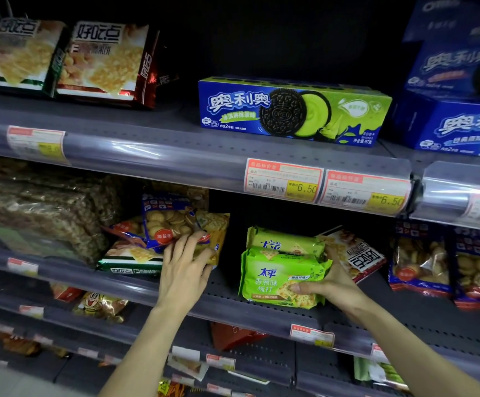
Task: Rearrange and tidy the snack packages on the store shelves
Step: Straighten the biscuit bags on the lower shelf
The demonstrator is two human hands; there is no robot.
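The tidying looked barely half done. Her right hand (329, 285) gripped the green cracker pack (283, 277) on the middle shelf (224, 293), thumb across its front, while her left hand (185, 270) lay with straight fingers on a slumped heap of biscuit bags (170, 224) — still a jumble. Grey perforated shelving, dim aisle, price tags (283, 180) along the rails.

Both bare forearms are extended up and forward from the lower edge of the view. The left hand (184, 267) is held back-up with fingers spread nearly straight and laid flat. The right hand (330, 285) is turned sideways, thumb stretched leftward, fingers curled behind and hidden.
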